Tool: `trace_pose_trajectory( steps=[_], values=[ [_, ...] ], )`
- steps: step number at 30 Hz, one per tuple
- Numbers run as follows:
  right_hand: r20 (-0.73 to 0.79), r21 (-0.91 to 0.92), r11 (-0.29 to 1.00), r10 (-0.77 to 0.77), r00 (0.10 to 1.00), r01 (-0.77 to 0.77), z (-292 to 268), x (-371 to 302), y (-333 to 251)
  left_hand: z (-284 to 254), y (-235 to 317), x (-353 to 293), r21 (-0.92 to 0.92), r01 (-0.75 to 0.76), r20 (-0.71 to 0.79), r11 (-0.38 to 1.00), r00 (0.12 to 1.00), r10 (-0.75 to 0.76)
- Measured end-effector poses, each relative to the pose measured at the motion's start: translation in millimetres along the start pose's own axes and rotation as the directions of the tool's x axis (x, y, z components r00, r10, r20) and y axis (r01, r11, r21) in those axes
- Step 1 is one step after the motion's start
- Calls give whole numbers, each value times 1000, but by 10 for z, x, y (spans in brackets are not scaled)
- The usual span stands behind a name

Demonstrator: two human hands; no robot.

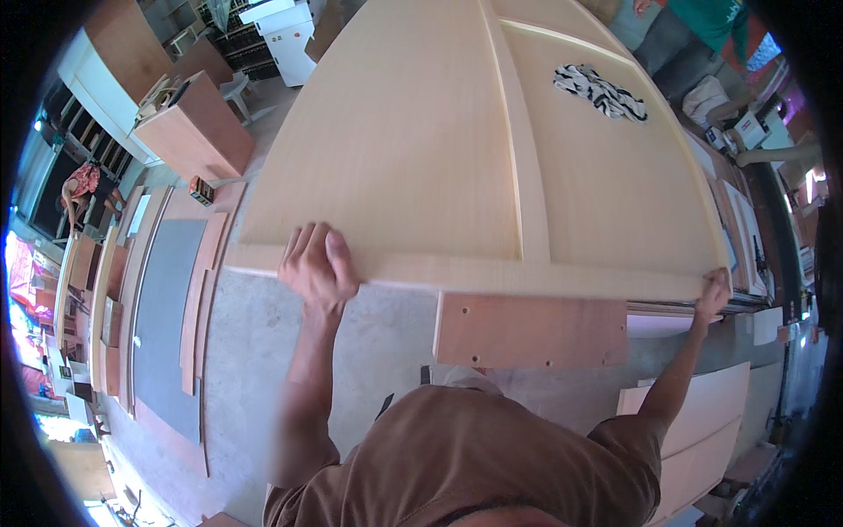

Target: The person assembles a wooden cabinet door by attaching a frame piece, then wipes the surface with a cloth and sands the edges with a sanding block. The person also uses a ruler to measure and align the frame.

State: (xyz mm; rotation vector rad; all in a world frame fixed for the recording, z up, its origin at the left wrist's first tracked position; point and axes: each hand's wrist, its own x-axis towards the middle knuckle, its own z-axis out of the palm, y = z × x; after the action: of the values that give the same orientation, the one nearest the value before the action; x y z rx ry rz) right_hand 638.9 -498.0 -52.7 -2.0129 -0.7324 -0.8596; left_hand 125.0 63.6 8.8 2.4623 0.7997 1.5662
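A large pale wooden panel [386,149] with raised strips lies in front of me. My left hand [318,263] is wrapped over its near edge, left of the middle strip [514,132], with the thumb on top. At the near right corner my right hand [714,292] grips the same edge; its fingers are partly hidden. A crumpled black-and-white striped cloth [606,92] rests on the panel's right section. Below the near edge shows a reddish-brown board [531,329] with small holes.
Long boards and a grey sheet [171,299] lie on the floor to the left. A wooden box [198,127] stands beyond them. One person [81,184] bends at far left; another in green [702,26] stands far right. Pale boards [689,439] lie near right.
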Motion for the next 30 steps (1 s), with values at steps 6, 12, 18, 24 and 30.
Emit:
trace_pose_trajectory(
  steps=[6,12,18,24,30],
  values=[
    [86,-186,981,78,993,-60,628,529,273,632,-91,350,114,42,-15,993,999,-41],
    [16,-321,941,-106,994,105,812,599,144,743,-129,414,140,51,-20,989,999,-48],
    [146,-311,937,-120,982,160,783,708,-54,684,-93,514,155,199,59,968,976,-210],
    [215,-248,963,-52,975,106,441,386,-491,311,-170,233,153,221,30,963,973,-228],
    [-18,-254,957,-151,988,142,-202,-208,-691,-172,-96,-189,60,165,69,985,983,-169]
  ],
)
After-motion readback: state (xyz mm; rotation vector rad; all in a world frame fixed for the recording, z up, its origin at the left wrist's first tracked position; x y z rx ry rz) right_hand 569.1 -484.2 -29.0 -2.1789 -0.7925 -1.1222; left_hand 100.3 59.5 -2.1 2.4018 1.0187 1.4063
